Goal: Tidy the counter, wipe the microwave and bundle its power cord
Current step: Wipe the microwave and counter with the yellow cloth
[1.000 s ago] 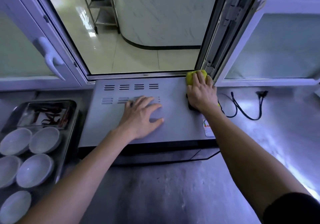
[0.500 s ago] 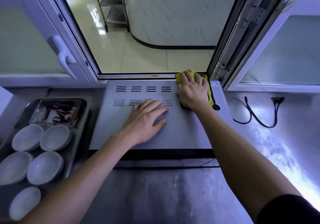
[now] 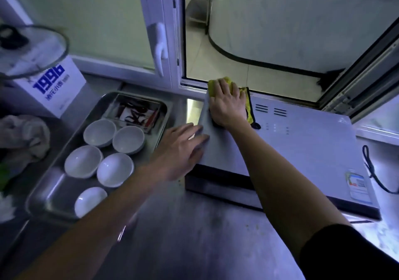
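Pressing flat, fingers spread, the right hand point(image 3: 226, 104) is holding the yellow cloth point(image 3: 246, 102) on the microwave point(image 3: 302, 141) top. The left hand point(image 3: 181, 150) is resting open on its left edge

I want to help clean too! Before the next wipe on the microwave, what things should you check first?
1. Yellow cloth under the right hand, flat on the microwave top: ok.
2. Left hand steadying the microwave at its left edge: ok.
3. Room to wipe sideways: the top to the right of the cloth is bare: ok.
4. White bowls stay in the metal tray, beside the microwave but not touching it: ok.
5. Power cord bundled: not ok, it lies loose on the counter at the right.
6. Cloth damp or clean enough: cannot tell.
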{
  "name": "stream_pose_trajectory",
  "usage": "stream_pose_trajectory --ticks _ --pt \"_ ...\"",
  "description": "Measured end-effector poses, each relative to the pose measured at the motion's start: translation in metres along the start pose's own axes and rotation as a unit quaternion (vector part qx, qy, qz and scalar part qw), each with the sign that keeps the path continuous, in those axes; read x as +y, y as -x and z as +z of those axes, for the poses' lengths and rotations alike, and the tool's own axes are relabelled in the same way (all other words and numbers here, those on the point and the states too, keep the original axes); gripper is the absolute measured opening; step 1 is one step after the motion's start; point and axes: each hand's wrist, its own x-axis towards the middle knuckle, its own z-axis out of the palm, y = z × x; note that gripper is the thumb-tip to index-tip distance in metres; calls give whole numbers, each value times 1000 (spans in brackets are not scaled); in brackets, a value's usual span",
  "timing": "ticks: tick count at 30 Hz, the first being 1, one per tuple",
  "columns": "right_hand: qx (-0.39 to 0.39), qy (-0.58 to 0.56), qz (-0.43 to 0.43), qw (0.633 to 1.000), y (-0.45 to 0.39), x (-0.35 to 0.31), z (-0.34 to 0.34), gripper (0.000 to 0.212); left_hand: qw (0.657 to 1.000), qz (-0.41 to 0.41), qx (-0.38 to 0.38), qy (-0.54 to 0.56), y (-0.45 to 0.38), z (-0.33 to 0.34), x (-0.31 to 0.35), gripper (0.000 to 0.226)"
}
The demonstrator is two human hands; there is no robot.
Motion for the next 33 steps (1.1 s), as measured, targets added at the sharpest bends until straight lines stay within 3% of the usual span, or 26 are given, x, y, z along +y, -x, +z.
stream_pose_trajectory --ticks 5,13,22,33 --pt "-18 37 -38 998 4 -41 8 58 1000 -17 -5 26 27 -11 -17 36" --pt "0 19 -34 999 59 -33 5 59 998 7 10 65 29 -16 -4 34" --pt "16 27 41 999 104 64 -15 61 999 34 -28 23 -11 5 48 50" --pt "20 26 129 991 136 212 -50 64 995 77 -66 -6 -67 56 159 41"
